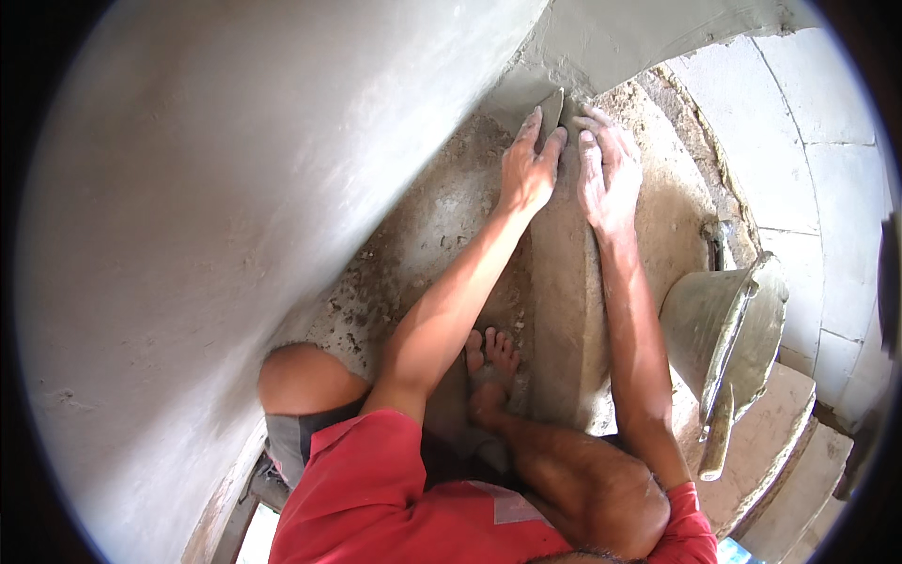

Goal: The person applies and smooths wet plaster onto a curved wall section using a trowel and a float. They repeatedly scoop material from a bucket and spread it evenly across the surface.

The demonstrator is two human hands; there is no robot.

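Note:
My left hand (pixel 533 171), dusted with grey, reaches far ahead to where the step meets a plastered face. Between its thumb and fingers is a thin, flat grey blade (pixel 555 108) with a pointed tip; whether it has a handle is hidden. Close by on the right, my right hand (pixel 611 174) lies with fingers stretched forward and slightly bent, touching the grey mortar at the far end of the step edge (pixel 564 310). Its fingertips are partly lost against the mortar. Smooth, damp-looking grey plaster (pixel 639 38) covers the surface beyond both hands.
A tall pale plastered wall (pixel 188 235) curves along the left. At the right stands a mortar-smeared bucket (pixel 700 315), with a wooden handle (pixel 720 442) leaning by it. Stair treads (pixel 766 437) descend at the lower right. My bare foot (pixel 491 362) rests on the rough step.

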